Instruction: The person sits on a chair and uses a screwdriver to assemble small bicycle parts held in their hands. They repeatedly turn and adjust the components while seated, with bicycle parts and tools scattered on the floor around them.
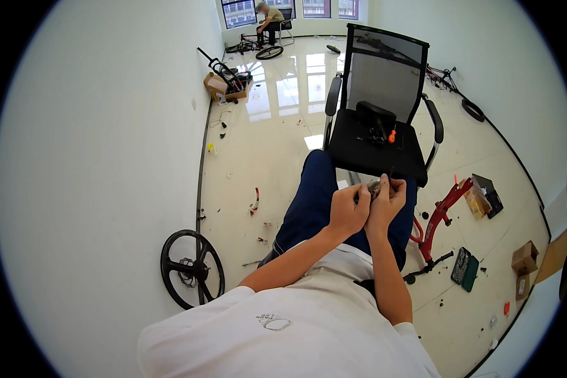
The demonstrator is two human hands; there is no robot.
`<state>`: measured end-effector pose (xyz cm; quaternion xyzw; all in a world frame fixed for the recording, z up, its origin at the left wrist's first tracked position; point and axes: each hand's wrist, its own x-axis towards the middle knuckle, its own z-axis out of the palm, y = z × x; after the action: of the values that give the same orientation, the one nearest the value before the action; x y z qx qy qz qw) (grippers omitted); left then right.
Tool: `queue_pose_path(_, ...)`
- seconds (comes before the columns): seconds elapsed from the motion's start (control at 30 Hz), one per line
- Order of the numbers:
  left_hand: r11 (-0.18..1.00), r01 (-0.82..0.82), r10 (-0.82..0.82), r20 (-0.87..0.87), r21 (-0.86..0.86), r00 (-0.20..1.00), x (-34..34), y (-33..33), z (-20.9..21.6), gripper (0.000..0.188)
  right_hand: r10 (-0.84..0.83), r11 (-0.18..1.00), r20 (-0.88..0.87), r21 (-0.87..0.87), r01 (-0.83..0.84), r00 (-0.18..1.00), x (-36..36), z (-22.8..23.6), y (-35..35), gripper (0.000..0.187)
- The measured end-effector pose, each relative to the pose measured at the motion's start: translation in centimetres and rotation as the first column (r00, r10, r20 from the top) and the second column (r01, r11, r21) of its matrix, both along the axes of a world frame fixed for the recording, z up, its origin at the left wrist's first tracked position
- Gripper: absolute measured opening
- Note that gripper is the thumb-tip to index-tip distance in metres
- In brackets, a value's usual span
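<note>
In front of my lap, my left hand (349,211) and my right hand (386,203) meet with fingers closed. Between their fingertips sits a small greyish metal part (374,187), mostly covered, so its kind does not show. A thin dark piece (392,171) sticks up by the right fingertips. Just beyond my hands stands a black mesh office chair (384,79). On its seat lie a black bicycle saddle (377,113), small dark parts and an orange-handled screwdriver (392,137).
To the right lie a red bicycle frame (446,206), a green tool case (465,269) and cardboard boxes (524,258). A black spoked wheel (215,277) leans at the left wall. Small parts dot the floor. Far back, another person (271,17) sits beside a bicycle.
</note>
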<state>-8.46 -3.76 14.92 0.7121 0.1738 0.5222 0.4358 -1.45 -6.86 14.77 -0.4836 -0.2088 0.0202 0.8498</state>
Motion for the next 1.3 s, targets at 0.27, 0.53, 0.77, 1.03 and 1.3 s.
queue_pose_path(0.27,0.989,0.049,-0.037,0.09,-0.143,0.995,0.9,0.7,0.7,0.044,-0.099,0.989,0.157,-0.094,0.114,0.983,0.0,2.1,-0.3,0.032)
queue_pose_path(0.53,0.989,0.142,-0.143,-0.047,-0.032,0.989,1.8,-0.2,0.0,0.039,0.11,0.986,0.025,-0.126,-0.106,0.994,2.1,1.4,-1.7,0.031)
queue_pose_path(0.77,0.982,0.178,-0.157,-0.262,0.059,0.952,1.1,-0.5,-0.1,0.044,0.361,0.917,-0.367,-0.028,-0.398,0.858,3.8,1.5,-2.6,0.039)
queue_pose_path(1.03,0.893,0.21,-0.247,-0.044,-0.398,0.968,1.3,0.1,-1.2,0.047,0.533,0.841,-0.414,0.162,-0.516,0.738,4.1,1.3,-3.3,0.036)
queue_pose_path(1.3,0.36,0.39,-0.35,0.266,-0.847,0.898,1.0,1.6,-0.5,0.035,0.489,0.847,-0.228,-0.108,-0.521,0.842,2.8,2.0,-2.4,0.024)
